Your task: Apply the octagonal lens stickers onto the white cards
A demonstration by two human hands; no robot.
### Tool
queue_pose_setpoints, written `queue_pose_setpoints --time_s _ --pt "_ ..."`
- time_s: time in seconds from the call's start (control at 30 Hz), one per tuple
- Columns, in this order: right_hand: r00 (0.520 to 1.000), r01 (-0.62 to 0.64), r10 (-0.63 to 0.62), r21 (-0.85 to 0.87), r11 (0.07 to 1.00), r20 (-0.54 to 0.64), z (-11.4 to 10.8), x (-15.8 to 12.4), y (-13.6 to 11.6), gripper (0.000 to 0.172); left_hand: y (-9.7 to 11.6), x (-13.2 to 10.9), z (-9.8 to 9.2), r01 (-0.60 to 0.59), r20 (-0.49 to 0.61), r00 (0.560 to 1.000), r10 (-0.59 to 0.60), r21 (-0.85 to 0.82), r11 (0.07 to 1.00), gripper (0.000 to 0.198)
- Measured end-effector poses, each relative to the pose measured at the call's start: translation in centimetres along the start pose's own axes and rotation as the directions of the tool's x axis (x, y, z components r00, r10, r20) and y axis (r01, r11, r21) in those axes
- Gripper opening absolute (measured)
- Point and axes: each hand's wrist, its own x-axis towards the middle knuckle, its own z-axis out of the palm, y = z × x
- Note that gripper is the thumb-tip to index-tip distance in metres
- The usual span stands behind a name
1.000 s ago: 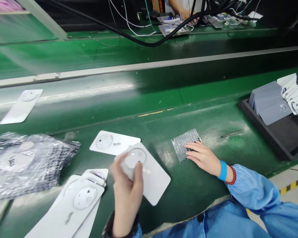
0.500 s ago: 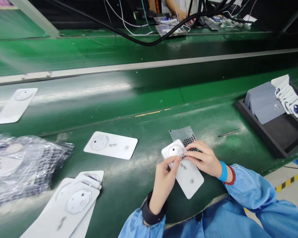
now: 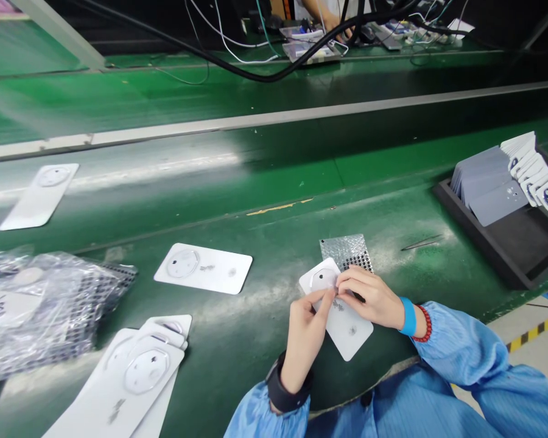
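Note:
A white phone back cover with a raised camera ring and grey markings lies flat and slanted on the green bench. My left hand reaches over its left edge, thumb and forefinger pinched just below the ring. Opposite it, my right hand has its fingertips closed at the ring's right side, nearly touching the left fingertips. Whatever is between the fingers is too small or hidden to name. Just behind the cover, partly under my right hand, sits a clear sheet of small black dots.
Left of my hands lie a single white cover, a fanned stack of covers and a clear plastic bag. Another cover rests farther back. Tweezers lie to the right, near a black tray holding grey and white covers. Behind, cables hang; a co-worker's hand shows.
My right fingers have curled in closer to my left fingertips, and the small dark specks between them are now hidden. The dotted sheet has shifted slightly right.

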Motion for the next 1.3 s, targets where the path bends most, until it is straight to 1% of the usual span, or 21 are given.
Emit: queue_pose_setpoints --time_s 0.07,0.17,0.23,0.3,0.33,0.37,0.4,0.43,0.47,0.5,0.53,0.6,0.63,0.7,0.77,0.87,1.07,1.17,1.23,1.3 --pt "0.997 -0.081 0.080 0.085 0.993 0.012 0.0 0.0 0.3 0.013 -0.1 0.0 -0.7 0.008 -0.006 1.000 -0.008 0.009 1.000 0.036" --pt "0.980 -0.197 0.199 0.129 0.972 -0.005 0.1 -0.2 1.0 0.013 -0.2 -0.5 -3.1 0.005 -0.098 0.995 0.002 0.069 0.998 0.038" --pt "0.974 -0.223 0.226 0.124 0.967 -0.010 0.1 -0.3 1.6 0.015 -0.3 -1.3 -4.9 0.011 -0.160 0.987 0.013 0.151 0.989 0.038" --pt "0.975 -0.222 0.224 0.120 0.968 -0.003 0.1 -0.5 1.8 0.017 -0.3 -2.5 -6.2 0.011 -0.236 0.971 0.035 0.192 0.981 0.042" --pt "0.974 -0.225 0.227 0.110 0.968 -0.011 -0.1 -0.6 1.8 0.017 -0.3 -3.0 -6.6 -0.002 -0.290 0.955 0.053 0.171 0.985 0.047" --pt "0.972 -0.229 0.233 0.096 0.969 -0.030 -0.3 -0.5 1.6 0.016 -0.2 -3.6 -6.7 -0.025 -0.352 0.933 0.070 0.130 0.991 0.057" --pt "0.970 -0.231 0.236 0.080 0.970 -0.058 -0.5 -0.4 1.1 0.015 0.0 -4.0 -6.5 -0.052 -0.406 0.911 0.080 0.081 0.995 0.069" --pt "0.968 -0.229 0.235 0.066 0.971 -0.091 -0.9 -0.2 0.5 0.014 0.3 -4.4 -6.2 -0.072 -0.437 0.896 0.078 0.032 0.997 0.079" --pt "0.967 -0.220 0.225 0.057 0.974 -0.123 -1.2 0.1 -0.3 0.012 0.6 -4.6 -5.7 -0.079 -0.440 0.896 0.067 -0.008 0.997 0.082" --pt "0.967 -0.200 0.205 0.054 0.978 -0.149 -1.6 0.5 -1.2 0.011 1.0 -4.8 -5.2 -0.075 -0.414 0.908 0.058 -0.025 0.997 0.076" --pt "0.971 -0.167 0.174 0.052 0.985 -0.164 -1.9 1.0 -2.3 0.011 1.5 -4.9 -4.6 -0.072 -0.371 0.927 0.061 -0.018 0.997 0.063" --pt "0.983 -0.072 0.078 0.044 0.996 -0.166 -2.3 2.1 -4.2 0.011 2.4 -4.9 -3.5 -0.099 -0.271 0.957 0.106 0.037 0.994 0.035" --pt "0.987 -0.019 0.024 0.033 0.999 -0.161 -2.3 2.6 -4.9 0.012 2.9 -4.9 -3.1 -0.130 -0.223 0.964 0.142 0.070 0.989 0.026" --pt "0.986 0.062 -0.062 -0.003 0.998 -0.156 -2.3 3.4 -5.8 0.012 3.6 -5.0 -2.4 -0.202 -0.149 0.964 0.219 0.117 0.972 0.017" --pt "0.981 0.092 -0.099 -0.049 0.995 -0.169 -2.2 3.6 -6.1 0.012 4.0 -5.2 -1.9 -0.265 -0.124 0.951 0.283 0.143 0.954 0.013" --pt "0.974 0.090 -0.109 -0.099 0.991 -0.199 -2.3 3.5 -6.1 0.013 4.2 -5.5 -1.6 -0.333 -0.120 0.926 0.357 0.181 0.925 0.012" --pt "0.960 0.079 -0.108 -0.119 0.990 -0.259 -2.3 3.1 -6.3 0.014 4.5 -5.8 -1.2 -0.375 -0.094 0.910 0.404 0.228 0.898 0.010" --pt "0.954 0.138 -0.197 -0.251 0.958 -0.227 -2.4 2.9 -6.5 0.019 4.7 -5.8 -1.2 -0.393 -0.106 0.897 0.429 0.251 0.885 0.009" --pt "0.942 0.205 -0.287 -0.378 0.903 -0.175 -2.5 2.7 -6.5 0.024 4.7 -5.7 -1.2 -0.414 -0.128 0.879 0.459 0.275 0.868 0.008" --pt "0.931 0.245 -0.341 -0.465 0.851 -0.133 -2.4 2.4 -6.5 0.027 4.6 -5.6 -1.3 -0.431 -0.136 0.866 0.481 0.286 0.856 0.007"
